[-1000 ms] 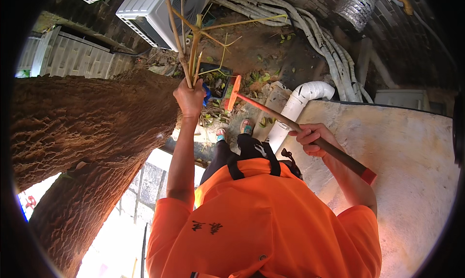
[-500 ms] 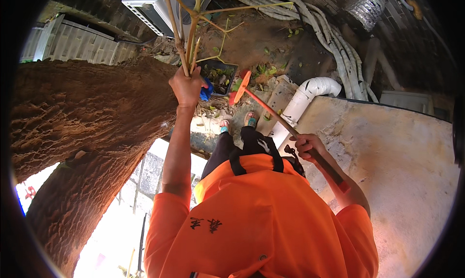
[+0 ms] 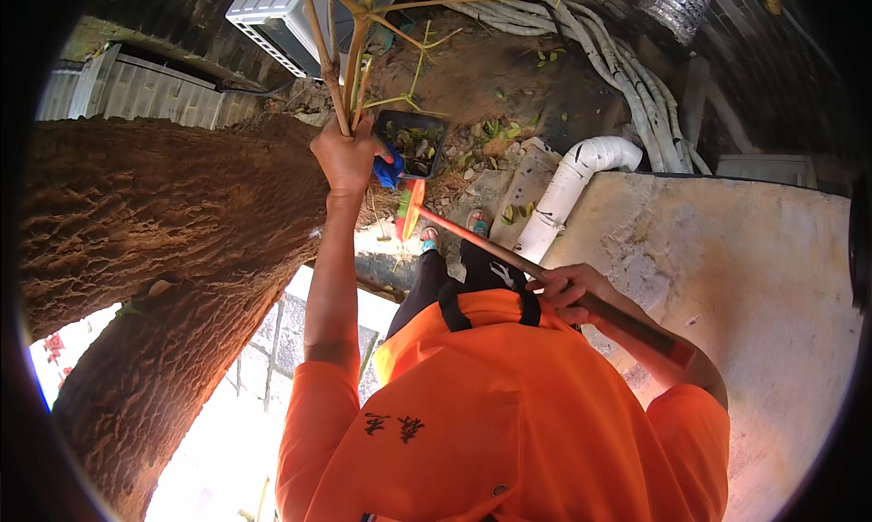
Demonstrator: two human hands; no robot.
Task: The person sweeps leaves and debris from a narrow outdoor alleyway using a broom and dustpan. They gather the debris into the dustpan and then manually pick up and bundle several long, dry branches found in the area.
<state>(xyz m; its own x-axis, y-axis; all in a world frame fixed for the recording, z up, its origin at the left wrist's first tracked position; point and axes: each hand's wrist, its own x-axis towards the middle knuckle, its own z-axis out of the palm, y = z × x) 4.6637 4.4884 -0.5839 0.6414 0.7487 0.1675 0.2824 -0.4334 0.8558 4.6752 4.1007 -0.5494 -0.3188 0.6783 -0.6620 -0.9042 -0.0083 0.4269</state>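
Note:
My left hand [image 3: 348,163] is closed round a bundle of bare, branching stems [image 3: 356,68] that rise above the fist. A crumpled-looking blue thing [image 3: 389,168] lies against its fingers; whether the hand grips that too I cannot tell. Right beside it is a black rectangular pan [image 3: 438,140] with dry leaves inside. My right hand [image 3: 574,293] grips the stick of a broom [image 3: 495,249], which slants down to the left. The small orange, red and green broom head [image 3: 411,211], somewhat blurred, is near my feet, just below the pan.
A thick, rough tree trunk [image 3: 173,213] fills the left side. A white elbow pipe [image 3: 568,190] and a pale wall [image 3: 708,295] stand at right. An air-conditioner unit [image 3: 286,22] and wrapped pipes [image 3: 627,72] are at the back. Leaves [image 3: 495,131] litter the ground.
The broom head has swung left and nearer to my feet, while my right hand has shifted slightly down. My left hand still holds the stems and has barely moved.

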